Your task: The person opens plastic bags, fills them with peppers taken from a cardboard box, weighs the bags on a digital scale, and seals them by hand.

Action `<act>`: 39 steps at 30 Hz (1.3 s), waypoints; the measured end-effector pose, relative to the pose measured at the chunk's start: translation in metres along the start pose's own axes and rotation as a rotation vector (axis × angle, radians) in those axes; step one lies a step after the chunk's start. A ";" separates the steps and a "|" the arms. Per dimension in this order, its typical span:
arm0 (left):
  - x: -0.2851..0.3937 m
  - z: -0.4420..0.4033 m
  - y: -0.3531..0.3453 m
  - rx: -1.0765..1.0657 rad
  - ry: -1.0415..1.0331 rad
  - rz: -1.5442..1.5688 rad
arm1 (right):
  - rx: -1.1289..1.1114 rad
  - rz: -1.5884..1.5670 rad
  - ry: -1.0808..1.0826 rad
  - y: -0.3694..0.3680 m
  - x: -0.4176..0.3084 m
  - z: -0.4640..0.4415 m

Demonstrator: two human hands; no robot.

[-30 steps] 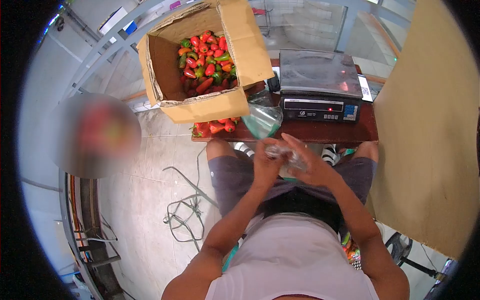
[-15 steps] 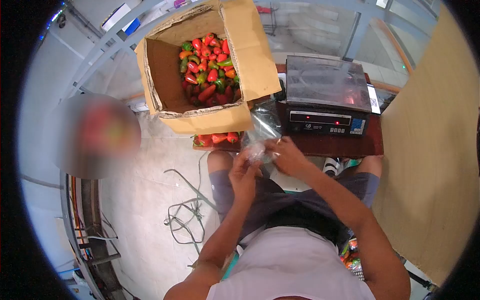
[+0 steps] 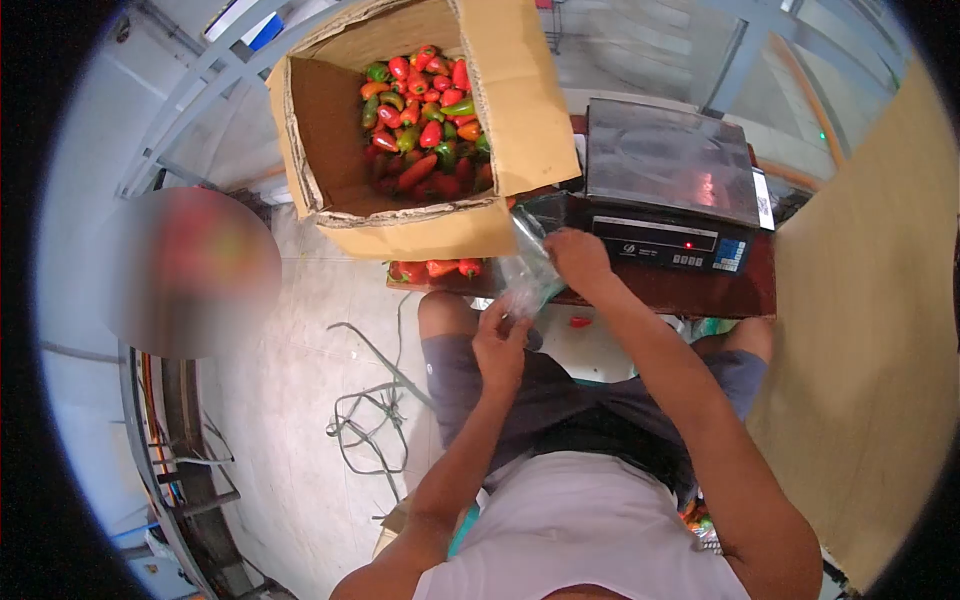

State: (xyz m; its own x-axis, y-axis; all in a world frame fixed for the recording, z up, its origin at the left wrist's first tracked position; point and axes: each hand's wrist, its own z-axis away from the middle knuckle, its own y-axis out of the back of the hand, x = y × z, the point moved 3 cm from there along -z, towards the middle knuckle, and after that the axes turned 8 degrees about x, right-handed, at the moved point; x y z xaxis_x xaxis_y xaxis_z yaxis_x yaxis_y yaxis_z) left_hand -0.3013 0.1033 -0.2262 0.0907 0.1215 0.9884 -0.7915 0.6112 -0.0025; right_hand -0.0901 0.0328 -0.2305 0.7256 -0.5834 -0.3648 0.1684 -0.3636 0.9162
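My left hand (image 3: 502, 345) pinches the crumpled lower end of a clear plastic bag (image 3: 530, 282) above my lap. Higher up and to the right, my right hand (image 3: 582, 262) is closed at the bag's other side, fingers curled, their tips partly hidden. Just beyond the bag, an open cardboard box (image 3: 420, 238) stands on the table, holding many red, green and orange peppers (image 3: 425, 125). Several red peppers (image 3: 440, 268) lie on the table edge below the box.
A digital scale (image 3: 670, 185) with a metal plate sits on the dark red table (image 3: 690, 292), right of the box. A wooden panel (image 3: 870, 330) rises at the right. Tangled green strapping (image 3: 370, 430) lies on the floor at the left.
My right hand has moved up and away from my left, and the plastic bag is now stretched between them. The left hand has shifted slightly down and right.
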 end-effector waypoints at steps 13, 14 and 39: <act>-0.011 -0.041 -0.041 -0.034 0.095 0.071 | 0.229 -0.316 0.131 0.062 -0.063 0.054; -0.023 -0.060 -0.047 0.000 -0.043 0.070 | 0.272 -0.348 0.154 0.065 -0.067 0.053; 0.008 -0.092 -0.080 -0.099 -0.718 -1.192 | 0.528 -0.604 -0.041 0.053 -0.033 0.039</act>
State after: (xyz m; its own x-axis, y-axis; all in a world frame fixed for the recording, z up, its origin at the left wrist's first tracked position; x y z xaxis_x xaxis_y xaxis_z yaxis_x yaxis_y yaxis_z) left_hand -0.1818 0.1276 -0.2325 0.3220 -0.9094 0.2634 -0.4092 0.1172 0.9049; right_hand -0.1309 0.0042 -0.1765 0.5834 -0.1985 -0.7875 0.1785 -0.9146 0.3628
